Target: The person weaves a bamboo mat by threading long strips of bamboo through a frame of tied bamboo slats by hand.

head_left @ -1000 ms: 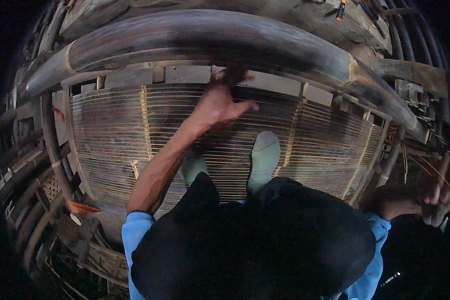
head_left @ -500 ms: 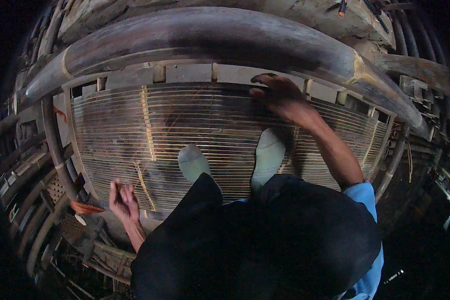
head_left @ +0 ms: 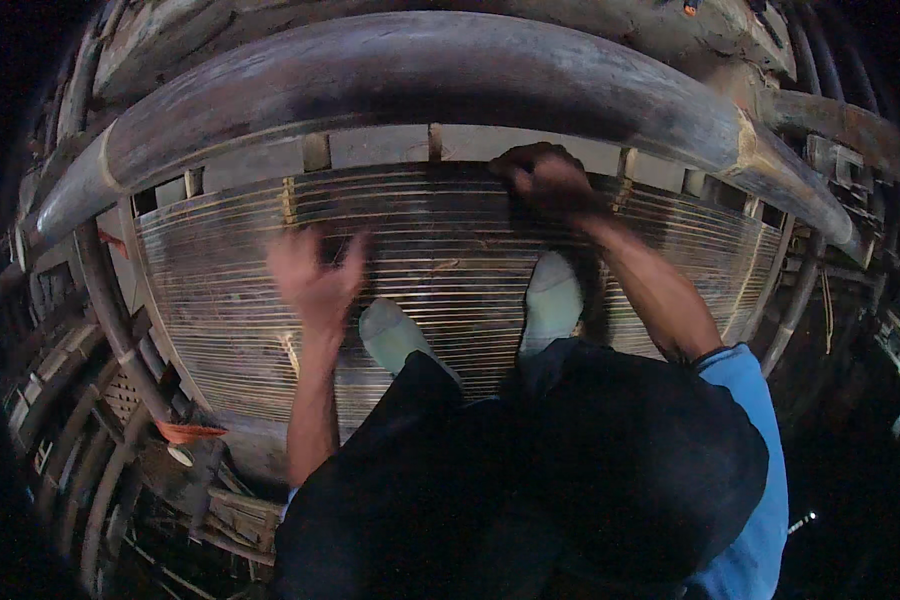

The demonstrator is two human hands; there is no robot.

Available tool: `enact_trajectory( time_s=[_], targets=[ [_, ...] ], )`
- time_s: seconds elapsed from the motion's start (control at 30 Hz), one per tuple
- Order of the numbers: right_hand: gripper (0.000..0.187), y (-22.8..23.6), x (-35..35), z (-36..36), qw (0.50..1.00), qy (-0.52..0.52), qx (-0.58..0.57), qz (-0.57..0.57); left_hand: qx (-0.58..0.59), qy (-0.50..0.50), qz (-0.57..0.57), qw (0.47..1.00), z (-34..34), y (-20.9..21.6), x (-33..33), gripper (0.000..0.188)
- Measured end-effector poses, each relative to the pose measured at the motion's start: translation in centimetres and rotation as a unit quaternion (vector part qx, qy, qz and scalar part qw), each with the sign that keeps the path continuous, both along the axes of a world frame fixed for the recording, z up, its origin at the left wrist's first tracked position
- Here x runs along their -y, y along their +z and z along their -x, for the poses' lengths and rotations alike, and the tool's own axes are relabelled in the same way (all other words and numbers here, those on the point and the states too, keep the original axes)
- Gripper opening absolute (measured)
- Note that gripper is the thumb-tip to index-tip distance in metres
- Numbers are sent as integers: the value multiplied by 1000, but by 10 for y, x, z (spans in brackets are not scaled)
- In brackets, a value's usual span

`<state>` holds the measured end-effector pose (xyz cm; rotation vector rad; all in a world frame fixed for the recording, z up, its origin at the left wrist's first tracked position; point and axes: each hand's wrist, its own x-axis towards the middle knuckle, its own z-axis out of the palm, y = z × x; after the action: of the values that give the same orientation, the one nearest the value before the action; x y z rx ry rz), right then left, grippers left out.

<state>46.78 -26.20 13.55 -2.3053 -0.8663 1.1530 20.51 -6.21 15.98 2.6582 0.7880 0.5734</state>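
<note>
Below me lies a wide panel of thin parallel slats (head_left: pixel 430 265), bound by pale cross ties. My left hand (head_left: pixel 315 275) hovers over its left half, blurred by motion, thumb and fingers apart and nothing seen in them. At the panel's far edge, right of the middle, my right hand (head_left: pixel 545 178) is closed, its fingers bent and in shadow. What it holds, if anything, cannot be made out. My two feet in pale green socks (head_left: pixel 395 335) rest on the slats between my arms.
A thick dark bamboo pole (head_left: pixel 420 75) runs across beyond the panel. Thinner upright poles (head_left: pixel 110 285) flank it. An orange cloth strip (head_left: pixel 190 432) hangs at the lower left, near stacked poles. A ledge (head_left: pixel 630 25) lies behind the thick pole.
My left hand has moved from the panel's near left corner forward and right over the slats. My right hand stays by the far edge, its fingers now more bent. The view has shifted slightly.
</note>
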Motion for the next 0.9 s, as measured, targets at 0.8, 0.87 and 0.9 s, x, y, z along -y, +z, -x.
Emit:
enact_trajectory(
  time_s=[0.8, 0.87, 0.9],
  targets=[
    [33, 11, -15, 13, 999, -8, 52, 10, 102, -39, 603, 791, 22, 32, 0, 39],
    [34, 6, -20, 15, 999, -5, 52, 13, 213, -75, 644, 731, 26, 39, -3, 44],
    [34, 3, -15, 14, 998, -6, 56, 20, 284, -57, 682, 671, 14, 44, 6, 44]
  ],
)
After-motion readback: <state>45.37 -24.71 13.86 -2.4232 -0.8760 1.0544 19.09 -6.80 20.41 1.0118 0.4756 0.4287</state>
